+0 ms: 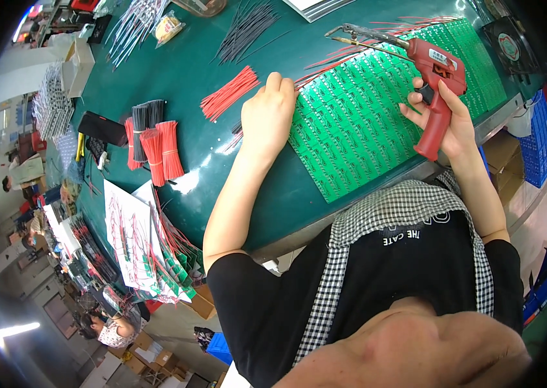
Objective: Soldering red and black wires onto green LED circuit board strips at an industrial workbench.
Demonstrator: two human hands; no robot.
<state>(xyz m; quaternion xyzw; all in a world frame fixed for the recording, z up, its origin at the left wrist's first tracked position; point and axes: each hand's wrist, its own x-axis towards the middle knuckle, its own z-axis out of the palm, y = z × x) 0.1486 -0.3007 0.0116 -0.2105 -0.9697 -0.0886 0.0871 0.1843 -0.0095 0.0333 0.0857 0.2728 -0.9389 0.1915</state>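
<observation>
My right hand [449,126] is wrapped round the handle of a red soldering gun [440,68]. The gun's long metal tip reaches left, above the far edge of a panel of green circuit boards [351,123]. Red wires [328,66] lie along that far edge. My left hand [267,116] rests at the panel's left corner, its fingers curled down beside the wires. Whatever those fingers hold is hidden under the hand. A few wire ends [237,131] poke out beside the wrist. A loose bundle of red wires [229,94] lies just left of this hand.
Tied red wire bundles [153,156] and dark ones [148,116] lie left on the green table [215,187]. Loose dark wires [245,30] and a yellow sponge-like piece [168,28] are farther back. Wired boards [170,265] hang at the left edge. A black fan-like box [510,45] stands far right.
</observation>
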